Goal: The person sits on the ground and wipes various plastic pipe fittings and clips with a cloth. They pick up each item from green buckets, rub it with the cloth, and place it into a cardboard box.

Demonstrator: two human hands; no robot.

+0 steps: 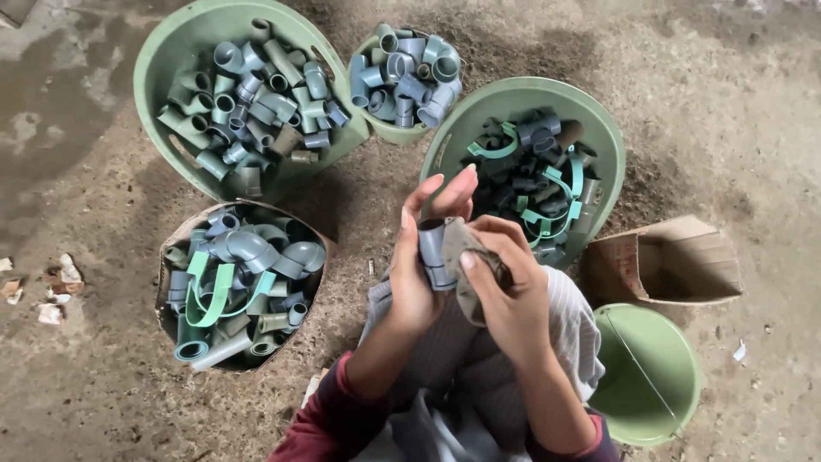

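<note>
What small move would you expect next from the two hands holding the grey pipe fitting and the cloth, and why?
Probably another rub of the cloth over the grey pipe fitting. The left hand grips the fitting upright, and the right hand presses the cloth against its side, above the lap rather than over any basin.

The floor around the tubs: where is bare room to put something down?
Bare floor lies left of the large green tub, and more at the top right, beyond the right tub. The green bucket looks empty. It is crowded in the middle, where tubs, the box of fittings and both hands meet.
</note>
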